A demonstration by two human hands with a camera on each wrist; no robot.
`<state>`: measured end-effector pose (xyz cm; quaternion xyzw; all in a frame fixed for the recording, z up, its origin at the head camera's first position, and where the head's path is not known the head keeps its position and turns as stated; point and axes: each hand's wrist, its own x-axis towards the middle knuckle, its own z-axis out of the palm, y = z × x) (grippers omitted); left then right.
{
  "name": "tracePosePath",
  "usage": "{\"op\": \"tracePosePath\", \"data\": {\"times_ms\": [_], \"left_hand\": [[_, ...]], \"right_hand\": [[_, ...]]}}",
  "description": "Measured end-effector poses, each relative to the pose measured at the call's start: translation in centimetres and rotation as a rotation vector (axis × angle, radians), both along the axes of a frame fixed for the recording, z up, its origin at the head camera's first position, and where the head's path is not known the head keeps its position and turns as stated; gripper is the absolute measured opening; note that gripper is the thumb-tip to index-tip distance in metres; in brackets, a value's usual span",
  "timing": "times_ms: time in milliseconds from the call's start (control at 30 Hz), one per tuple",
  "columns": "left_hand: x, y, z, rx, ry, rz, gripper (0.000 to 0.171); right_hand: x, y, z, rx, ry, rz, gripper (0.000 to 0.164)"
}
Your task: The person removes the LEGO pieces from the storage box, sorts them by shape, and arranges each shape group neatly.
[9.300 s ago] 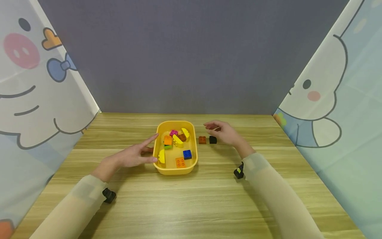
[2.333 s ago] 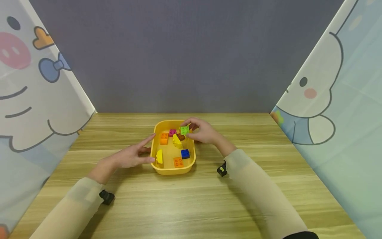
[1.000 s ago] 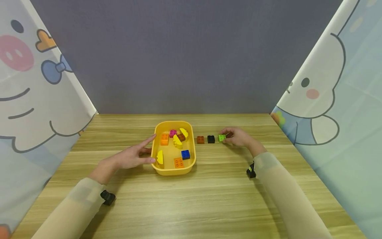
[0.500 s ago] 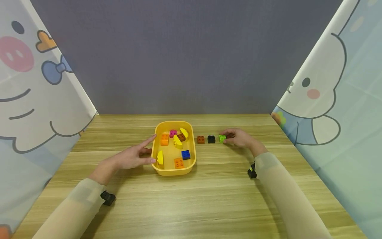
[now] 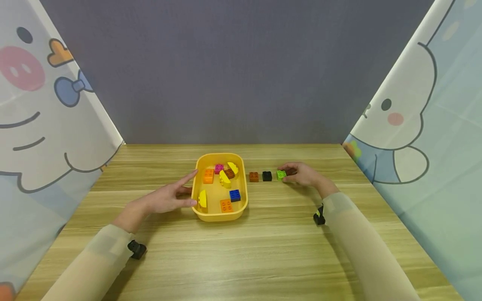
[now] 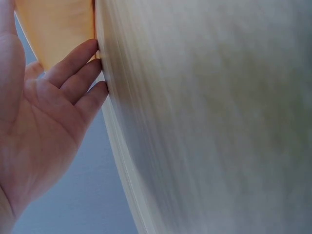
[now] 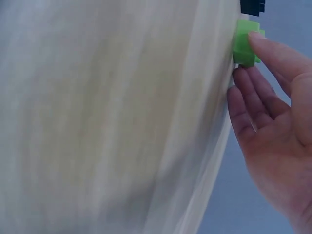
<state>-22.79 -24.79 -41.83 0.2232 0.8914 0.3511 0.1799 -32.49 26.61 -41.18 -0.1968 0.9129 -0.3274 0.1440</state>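
On the table my right hand (image 5: pixel 304 174) holds a lime green toy building brick (image 5: pixel 281 175) at the right end of a short row. In the right wrist view, the thumb lies against the green brick (image 7: pixel 247 44); the index fingertip is hidden. Left of it, apart, sit a black brick (image 5: pixel 267 176) and a reddish-brown brick (image 5: pixel 254 177). My left hand (image 5: pixel 165 198), fingers spread, touches the left side of a yellow bin (image 5: pixel 219 217). From the left wrist, fairly straight fingers (image 6: pixel 80 70) show beside the bin wall (image 6: pixel 63 24).
Inside the bin lie several bricks: orange (image 5: pixel 226 205), blue (image 5: pixel 235 195), pink (image 5: pixel 219 169), brown, and rounded yellow pieces (image 5: pixel 224 179). A grey panel (image 5: pixel 233 75) rises behind the wooden table (image 5: pixel 226 259), with cartoon-printed cloths on both sides.
My right hand has lifted the green brick out of the bin and set it right of the black one. Over the last second both hands stay nearly still, the left at the bin.
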Motion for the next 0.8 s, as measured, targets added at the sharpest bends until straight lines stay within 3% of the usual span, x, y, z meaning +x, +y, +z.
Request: {"op": "tracePosePath", "data": {"times_ms": [400, 667, 800], "left_hand": [[-0.1, 0.1, 0.0, 0.008, -0.013, 0.006, 0.105], [0.0, 0.0, 0.0, 0.017, -0.012, 0.001, 0.106], [0.0, 0.1, 0.0, 0.020, -0.006, -0.005, 0.106]], "right_hand": [[1.0, -2.7, 2.2, -0.107, 0.150, -0.005, 0.039], [2.3, -8.0, 3.4, -0.147, 0.236, 0.143, 0.031], [2.6, -10.9, 3.4, -0.198, 0.219, 0.222, 0.029]]}}
